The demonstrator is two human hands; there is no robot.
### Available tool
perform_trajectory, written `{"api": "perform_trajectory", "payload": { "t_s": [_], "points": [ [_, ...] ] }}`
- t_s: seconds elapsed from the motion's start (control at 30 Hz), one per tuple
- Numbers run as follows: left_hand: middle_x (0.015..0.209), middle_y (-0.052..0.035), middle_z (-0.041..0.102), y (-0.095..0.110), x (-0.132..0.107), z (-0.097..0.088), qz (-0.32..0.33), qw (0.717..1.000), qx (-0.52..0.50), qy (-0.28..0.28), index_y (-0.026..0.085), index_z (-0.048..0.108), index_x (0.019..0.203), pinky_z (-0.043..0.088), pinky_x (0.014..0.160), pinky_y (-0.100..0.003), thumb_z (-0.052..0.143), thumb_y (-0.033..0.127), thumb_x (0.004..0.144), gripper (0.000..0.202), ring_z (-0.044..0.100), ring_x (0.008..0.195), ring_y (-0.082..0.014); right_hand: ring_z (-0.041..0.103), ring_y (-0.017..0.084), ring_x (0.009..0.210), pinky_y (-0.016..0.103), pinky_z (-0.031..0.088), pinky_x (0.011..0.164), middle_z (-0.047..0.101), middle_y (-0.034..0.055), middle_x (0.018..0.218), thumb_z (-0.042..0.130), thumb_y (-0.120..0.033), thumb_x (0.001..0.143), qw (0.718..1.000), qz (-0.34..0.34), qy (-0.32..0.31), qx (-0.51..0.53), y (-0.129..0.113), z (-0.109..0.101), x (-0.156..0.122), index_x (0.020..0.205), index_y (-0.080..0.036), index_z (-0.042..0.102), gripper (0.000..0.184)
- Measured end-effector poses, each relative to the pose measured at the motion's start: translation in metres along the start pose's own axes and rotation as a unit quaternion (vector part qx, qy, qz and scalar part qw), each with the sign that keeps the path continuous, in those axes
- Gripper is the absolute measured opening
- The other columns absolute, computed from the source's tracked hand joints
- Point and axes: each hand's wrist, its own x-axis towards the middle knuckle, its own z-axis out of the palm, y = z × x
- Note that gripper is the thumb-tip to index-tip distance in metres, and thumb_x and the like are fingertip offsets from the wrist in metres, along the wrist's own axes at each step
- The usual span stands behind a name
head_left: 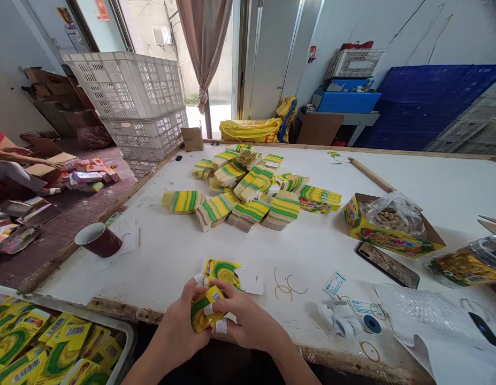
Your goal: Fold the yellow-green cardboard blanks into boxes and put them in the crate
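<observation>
My left hand (pixel 182 321) and my right hand (pixel 242 315) meet over the table's front edge, both closed around a small yellow-and-green carton (pixel 201 316) with a barcode on its upper end. White tape wraps several of my fingertips. Just beyond my fingers lies a flat, unfolded carton (pixel 223 274) with its white flaps to the right. Farther back, bundles of flat yellow-and-green cartons (pixel 256 182) are heaped in the middle of the white table (pixel 159 267). At lower left, a bin (pixel 129 342) holds many filled-out cartons of the same print.
A dark red mug (pixel 99 239) stands at left. Loose rubber bands (pixel 285 286) lie right of my hands. Farther right are tape rolls (pixel 348 321), a phone (pixel 387 264) and an open display box (pixel 392 235). Stacked white crates (pixel 127 91) rise beyond the left edge; a person sits near there.
</observation>
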Motion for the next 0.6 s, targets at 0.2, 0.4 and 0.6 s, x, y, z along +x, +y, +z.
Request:
{"api": "perform_trajectory", "payload": {
  "t_s": [0.2, 0.4, 0.6],
  "points": [
    [0.119, -0.0114, 0.063, 0.004, -0.001, 0.002, -0.019, 1.000, 0.006, 0.008, 0.025, 0.023, 0.124, 0.055, 0.088, -0.045, 0.061, 0.022, 0.065, 0.070, 0.066, 0.105, -0.0260, 0.019, 0.024, 0.148, 0.045, 0.027, 0.117, 0.025, 0.0156, 0.157, 0.050, -0.005, 0.080, 0.999, 0.011, 0.025, 0.020, 0.001, 0.015, -0.003, 0.120, -0.018, 0.058, 0.042],
    [0.118, -0.0096, 0.065, 0.010, 0.001, 0.004, -0.024, 0.999, 0.015, 0.016, 0.024, 0.027, 0.127, 0.055, 0.087, -0.042, 0.061, 0.023, 0.067, 0.068, 0.067, 0.102, -0.0249, 0.037, 0.022, 0.139, 0.043, 0.037, 0.111, 0.040, 0.0128, 0.148, 0.049, -0.009, 0.082, 0.993, 0.034, 0.105, 0.037, 0.007, 0.026, -0.003, 0.128, -0.021, 0.052, 0.047],
    [0.113, -0.0150, 0.062, -0.029, -0.024, -0.067, -0.109, 0.967, 0.192, 0.129, 0.018, 0.048, 0.115, 0.049, 0.093, -0.050, 0.052, 0.045, 0.079, 0.046, 0.062, 0.105, -0.0331, 0.059, 0.027, 0.105, 0.045, 0.049, 0.092, 0.063, 0.0125, 0.113, 0.056, -0.014, 0.079, 0.948, 0.140, 0.262, -0.110, 0.044, 0.025, 0.000, 0.122, -0.016, 0.053, 0.043]
  ]
}}
